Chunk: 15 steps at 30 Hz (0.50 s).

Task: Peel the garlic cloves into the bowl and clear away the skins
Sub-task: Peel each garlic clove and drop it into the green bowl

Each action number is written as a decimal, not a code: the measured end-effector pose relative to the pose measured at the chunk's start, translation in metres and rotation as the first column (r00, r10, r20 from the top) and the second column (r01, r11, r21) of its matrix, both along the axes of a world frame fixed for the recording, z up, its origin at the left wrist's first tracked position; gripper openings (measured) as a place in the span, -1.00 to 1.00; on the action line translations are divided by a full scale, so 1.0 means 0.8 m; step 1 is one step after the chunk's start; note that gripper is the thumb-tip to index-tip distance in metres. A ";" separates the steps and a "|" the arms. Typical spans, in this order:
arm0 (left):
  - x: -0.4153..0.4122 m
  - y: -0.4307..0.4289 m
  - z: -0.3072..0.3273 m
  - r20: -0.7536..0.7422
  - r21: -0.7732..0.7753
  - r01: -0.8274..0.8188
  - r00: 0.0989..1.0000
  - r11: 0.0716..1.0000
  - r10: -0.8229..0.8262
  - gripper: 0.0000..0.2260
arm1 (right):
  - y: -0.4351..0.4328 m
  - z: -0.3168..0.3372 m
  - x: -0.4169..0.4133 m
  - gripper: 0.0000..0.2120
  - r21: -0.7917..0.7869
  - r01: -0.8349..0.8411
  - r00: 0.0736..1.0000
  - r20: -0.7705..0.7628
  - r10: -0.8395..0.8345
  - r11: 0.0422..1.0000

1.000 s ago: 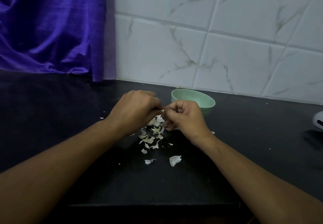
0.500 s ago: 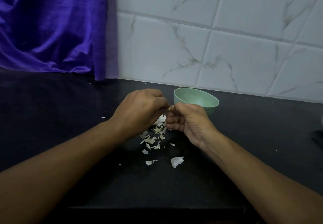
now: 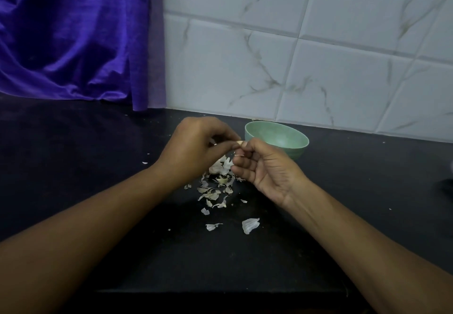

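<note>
My left hand (image 3: 196, 146) and my right hand (image 3: 263, 169) meet above the black counter, and both pinch one small pale garlic clove (image 3: 239, 143) between their fingertips. Most of the clove is hidden by my fingers. Just behind my right hand stands a pale green bowl (image 3: 294, 133); its contents cannot be seen from here. Below my hands lies a heap of white garlic skins (image 3: 217, 188), with what looks like more garlic (image 3: 219, 165) at its top, partly hidden by my left wrist.
Loose skin flakes lie nearer to me, one large flake (image 3: 250, 225) and a smaller flake (image 3: 212, 226). A purple curtain (image 3: 73, 34) hangs at the back left, beside a white marble-tiled wall (image 3: 318, 56). The counter's front edge (image 3: 220, 290) runs below my forearms.
My right hand has turned its palm more towards me and its wrist has dropped. Both hands stayed on the clove. The view has shifted slightly.
</note>
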<state>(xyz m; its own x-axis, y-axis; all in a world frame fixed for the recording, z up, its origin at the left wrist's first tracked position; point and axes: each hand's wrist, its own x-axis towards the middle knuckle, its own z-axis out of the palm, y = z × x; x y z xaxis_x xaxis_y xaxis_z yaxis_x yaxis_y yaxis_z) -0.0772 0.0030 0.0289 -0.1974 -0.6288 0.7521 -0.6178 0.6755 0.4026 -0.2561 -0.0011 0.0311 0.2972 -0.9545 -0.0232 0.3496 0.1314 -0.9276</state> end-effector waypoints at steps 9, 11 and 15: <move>0.002 0.001 0.006 -0.100 0.137 0.076 0.993 0.988 -0.062 -0.89 | -0.001 0.000 0.002 -0.92 -0.188 0.037 0.992 -0.110 -0.059 0.981; -0.002 -0.001 0.006 -0.265 0.200 0.148 0.960 0.969 -0.092 -0.91 | 0.000 -0.002 0.004 -0.92 -0.218 0.018 0.985 -0.166 -0.056 0.976; -0.002 -0.002 0.009 -0.587 0.301 0.345 0.802 0.889 -0.112 -0.92 | 0.001 -0.007 0.005 -0.96 -0.274 -0.024 0.968 -0.246 -0.046 0.961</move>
